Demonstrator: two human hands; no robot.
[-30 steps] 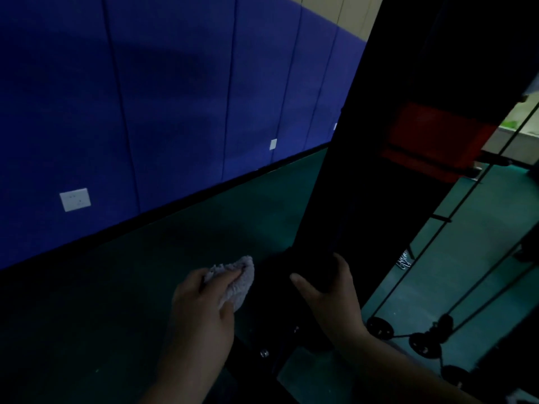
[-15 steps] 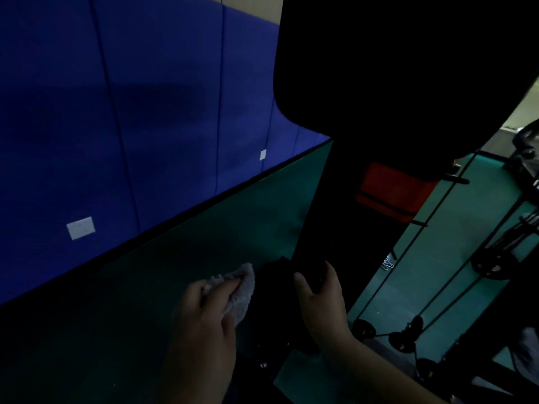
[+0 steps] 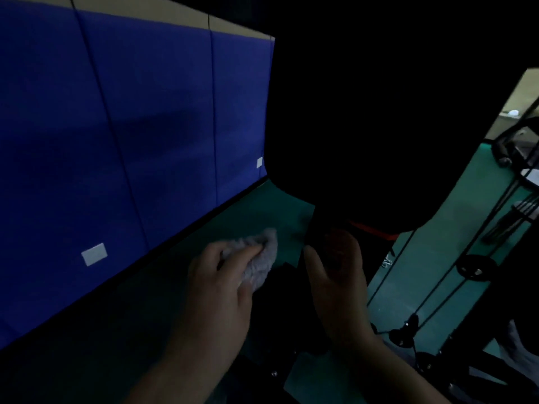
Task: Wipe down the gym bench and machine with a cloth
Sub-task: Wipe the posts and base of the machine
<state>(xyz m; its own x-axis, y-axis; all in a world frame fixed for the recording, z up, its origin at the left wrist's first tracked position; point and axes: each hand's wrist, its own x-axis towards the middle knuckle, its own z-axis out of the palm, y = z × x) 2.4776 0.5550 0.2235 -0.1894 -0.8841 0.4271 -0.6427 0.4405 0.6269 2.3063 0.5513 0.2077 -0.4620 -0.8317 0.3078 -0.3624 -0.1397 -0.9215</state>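
Note:
My left hand (image 3: 221, 284) grips a bunched grey cloth (image 3: 261, 259) low in the middle, held just left of the black upright post (image 3: 316, 225) of the gym machine and apart from it. My right hand (image 3: 339, 275) is on that post, thumb on its left side and fingers curled round it. A big black part of the machine (image 3: 379, 126) fills the upper right, very dark, with a thin red strip (image 3: 376, 228) under it. No bench can be made out.
A blue padded wall (image 3: 131, 126) with white outlet plates (image 3: 94, 253) runs along the left. Green floor (image 3: 262, 214) lies below it. Black cables and pulleys (image 3: 474, 268) stand at the right, with more dark equipment (image 3: 519, 217) behind.
My view has swung upward and closer, so the black machine part fills more of the frame. Both hands rose slightly; the cloth stays in my left hand, the right stays on the post.

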